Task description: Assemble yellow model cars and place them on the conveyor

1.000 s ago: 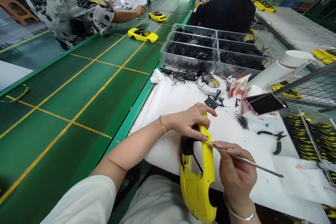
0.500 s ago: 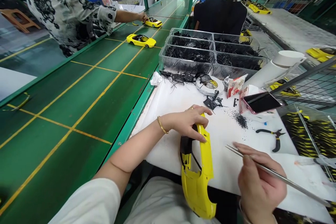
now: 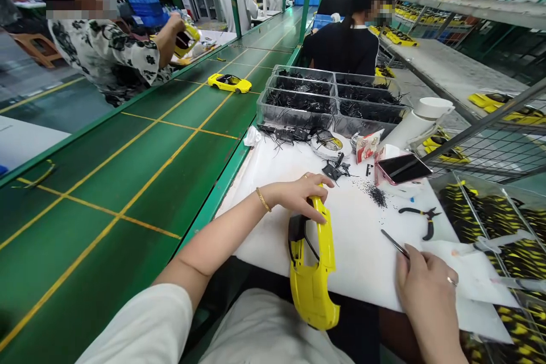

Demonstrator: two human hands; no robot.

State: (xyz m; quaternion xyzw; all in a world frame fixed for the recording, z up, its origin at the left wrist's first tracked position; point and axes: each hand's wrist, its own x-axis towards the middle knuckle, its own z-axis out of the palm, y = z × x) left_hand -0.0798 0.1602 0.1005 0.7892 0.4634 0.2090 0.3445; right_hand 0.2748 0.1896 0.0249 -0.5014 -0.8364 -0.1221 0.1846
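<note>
My left hand [image 3: 305, 196] grips the far end of a yellow toy car body [image 3: 313, 290], which hangs over the table's near edge with its hollow cabin opening showing. A black part sits inside the body, by the opening. To the right, my right hand [image 3: 429, 287] rests low over the white table top, its fingers closed on metal tweezers [image 3: 393, 243]; only one end of them shows. Beyond lie black-handled pliers [image 3: 426, 222], a heap of tiny black pieces [image 3: 377, 196] and some black parts [image 3: 336, 169].
A green conveyor [image 3: 162, 153] with a yellow car [image 3: 229, 83] runs along the left. Behind the table top stand a clear divided bin [image 3: 298, 103], a tape roll [image 3: 328, 144], a phone [image 3: 403, 168] and a white bottle [image 3: 416, 119]. Co-workers sit across and ahead.
My right hand has turned over and lowered to the table with the tweezers. The co-worker on the left has lifted a yellow car off the conveyor. The view has tilted up slightly.
</note>
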